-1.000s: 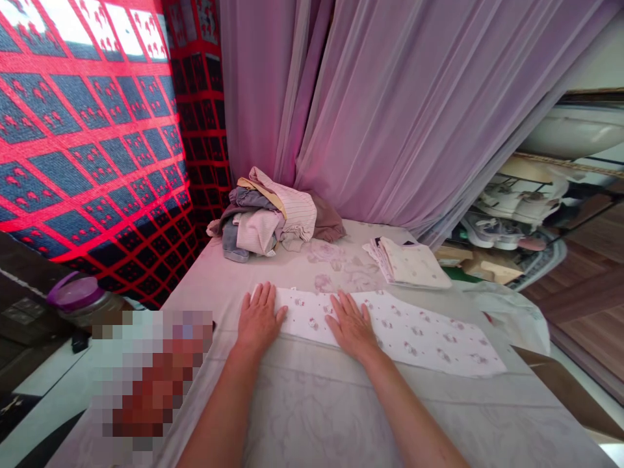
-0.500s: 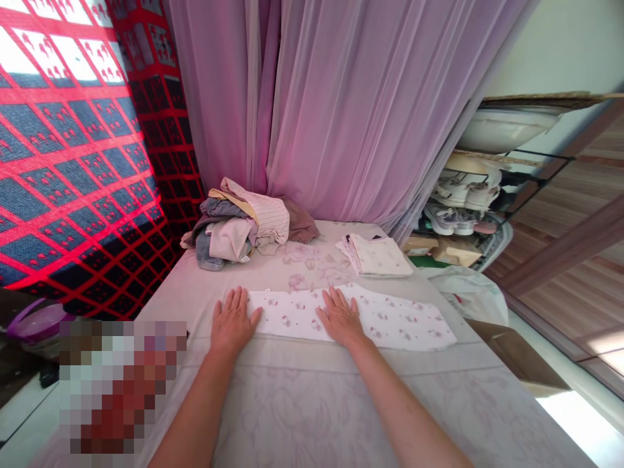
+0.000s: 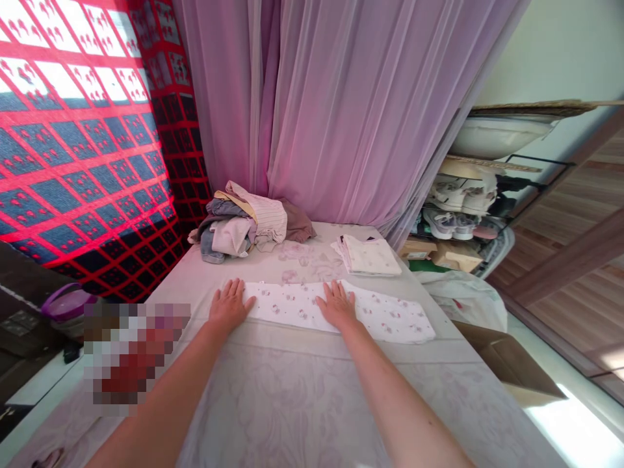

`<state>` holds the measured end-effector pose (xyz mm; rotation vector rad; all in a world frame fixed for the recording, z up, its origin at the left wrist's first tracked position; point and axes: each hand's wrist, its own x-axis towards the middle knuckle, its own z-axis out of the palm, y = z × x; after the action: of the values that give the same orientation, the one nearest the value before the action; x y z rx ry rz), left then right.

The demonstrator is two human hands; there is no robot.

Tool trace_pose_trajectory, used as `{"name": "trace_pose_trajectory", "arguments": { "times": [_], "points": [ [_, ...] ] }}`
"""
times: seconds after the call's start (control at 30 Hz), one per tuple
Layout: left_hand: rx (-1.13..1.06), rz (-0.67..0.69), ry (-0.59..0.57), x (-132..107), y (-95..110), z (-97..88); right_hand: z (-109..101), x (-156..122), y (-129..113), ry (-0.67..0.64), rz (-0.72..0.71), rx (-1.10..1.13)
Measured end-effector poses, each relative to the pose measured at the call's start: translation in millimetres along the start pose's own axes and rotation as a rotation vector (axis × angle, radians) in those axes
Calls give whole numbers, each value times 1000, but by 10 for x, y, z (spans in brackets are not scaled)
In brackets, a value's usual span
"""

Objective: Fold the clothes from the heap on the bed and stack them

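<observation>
Under the pixelated patch (image 3: 135,357) nothing can be recognised, and a small pinkish object (image 3: 49,459) is cut by the lower edge.

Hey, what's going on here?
A person has both bare hands on a long white cloth printed with small pink figures, spread flat on a pale bedsheet. The right hand lies flat on the cloth, and the left hand lies open at the cloth's left end, against its edge. Farther up the bed are a folded stack of printed cloth and a heap of clothes.
</observation>
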<state>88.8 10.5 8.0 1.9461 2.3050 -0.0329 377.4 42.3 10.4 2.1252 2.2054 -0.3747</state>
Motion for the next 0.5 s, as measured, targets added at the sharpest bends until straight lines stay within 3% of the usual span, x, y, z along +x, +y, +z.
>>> {"name": "trace_pose_trajectory", "arguments": {
  "times": [0.13,0.23,0.5],
  "points": [
    [-34,-15,-12,2,28,-10,115,-249,-179,61,-161,19],
    [-155,-51,0,40,-20,-61,219,-405,-264,13,-238,19],
    [-286,-272,-27,48,-538,-395,249,-475,-286,81,-238,22]
  ]
}}
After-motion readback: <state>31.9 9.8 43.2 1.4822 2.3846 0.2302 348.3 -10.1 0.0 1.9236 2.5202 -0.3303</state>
